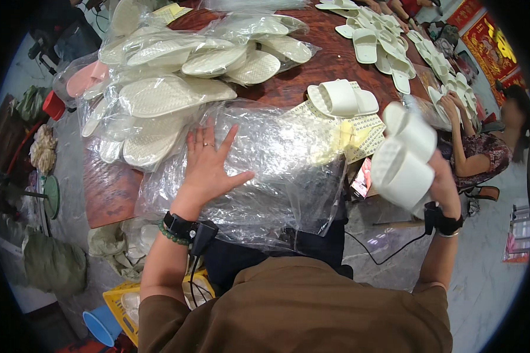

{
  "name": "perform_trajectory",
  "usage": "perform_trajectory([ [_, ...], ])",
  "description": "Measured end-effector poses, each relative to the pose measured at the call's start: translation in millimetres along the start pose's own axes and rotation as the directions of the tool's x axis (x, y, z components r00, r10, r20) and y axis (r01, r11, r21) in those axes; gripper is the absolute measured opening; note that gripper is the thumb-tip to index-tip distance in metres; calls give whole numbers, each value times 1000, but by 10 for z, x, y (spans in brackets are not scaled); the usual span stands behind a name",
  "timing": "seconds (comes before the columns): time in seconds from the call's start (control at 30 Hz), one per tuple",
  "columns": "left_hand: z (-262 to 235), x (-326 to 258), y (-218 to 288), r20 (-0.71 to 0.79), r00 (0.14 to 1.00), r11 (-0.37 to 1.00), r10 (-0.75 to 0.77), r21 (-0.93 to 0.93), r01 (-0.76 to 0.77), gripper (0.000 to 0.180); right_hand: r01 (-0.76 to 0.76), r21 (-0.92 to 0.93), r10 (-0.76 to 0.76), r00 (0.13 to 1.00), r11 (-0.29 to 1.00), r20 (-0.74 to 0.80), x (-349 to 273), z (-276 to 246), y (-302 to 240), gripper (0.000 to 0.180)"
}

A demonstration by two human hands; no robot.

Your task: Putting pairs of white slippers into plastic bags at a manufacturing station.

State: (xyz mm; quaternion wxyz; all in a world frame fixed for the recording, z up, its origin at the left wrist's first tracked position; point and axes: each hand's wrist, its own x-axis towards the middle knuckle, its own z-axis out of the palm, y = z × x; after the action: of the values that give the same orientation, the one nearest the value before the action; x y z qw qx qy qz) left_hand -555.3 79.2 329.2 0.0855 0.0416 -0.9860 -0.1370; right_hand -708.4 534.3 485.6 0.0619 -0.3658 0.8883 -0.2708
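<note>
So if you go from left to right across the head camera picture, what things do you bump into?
Red container → pile of bagged cream slippers → left hand flat on the stack of clear plastic bags → loose pair of cream slippers → right hand holding a cream slipper pair → seated person's patterned sleeve.

I see cream-white slippers (401, 156), a clear, shiny plastic bag (277, 165), a reddish-brown table (109, 191) and a yellow crate (123, 303).

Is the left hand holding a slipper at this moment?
No, the left hand lies flat and open on the stack of clear plastic bags, while the right hand holds the white slippers.
</note>
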Motion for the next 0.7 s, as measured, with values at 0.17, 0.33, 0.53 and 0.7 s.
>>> perform_trajectory([
  [0.17,-25,45,50,-7,1000,999,26,25,-26,100,116,45,-106,976,992,-191,254,93,-621,38],
  [0.33,236,-133,-282,-65,983,883,173,452,-125,59,565,298,-544,824,770,-157,824,1182,-1631,38],
  [0.53,82,-121,-540,-61,987,-1,-148,-998,-62,57,524,-67,-513,848,849,132,1215,2263,-1434,35],
  [0.7,-27,-12,-510,-13,972,-124,-236,-991,-43,55,503,-125,-496,864,855,85,1380,2505,-822,38],
])
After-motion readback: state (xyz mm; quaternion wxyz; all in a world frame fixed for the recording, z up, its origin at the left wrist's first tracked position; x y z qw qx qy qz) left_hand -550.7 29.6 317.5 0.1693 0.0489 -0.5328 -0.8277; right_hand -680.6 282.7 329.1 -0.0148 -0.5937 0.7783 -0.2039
